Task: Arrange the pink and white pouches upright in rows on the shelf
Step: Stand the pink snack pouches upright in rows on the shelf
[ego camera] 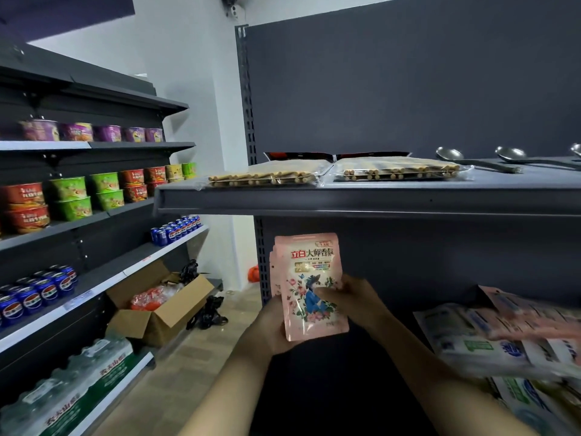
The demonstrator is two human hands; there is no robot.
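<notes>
Forearms are reaching up under the grey shelf [345,201], both hands gripping a small stack of pink pouches [312,284] upright: left hand [272,328] cupping its lower left edge, right hand [352,298] pinching its right side.

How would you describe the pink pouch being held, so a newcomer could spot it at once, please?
Find the dark shelf carrying packs of sticks. Just below it, both hands, left hand and right hand, hold a small stack of pouches upright. The front pink pouch shows red lettering and a blue-dressed figure among roses, unlike the pouches lying flat to the right.
</notes>
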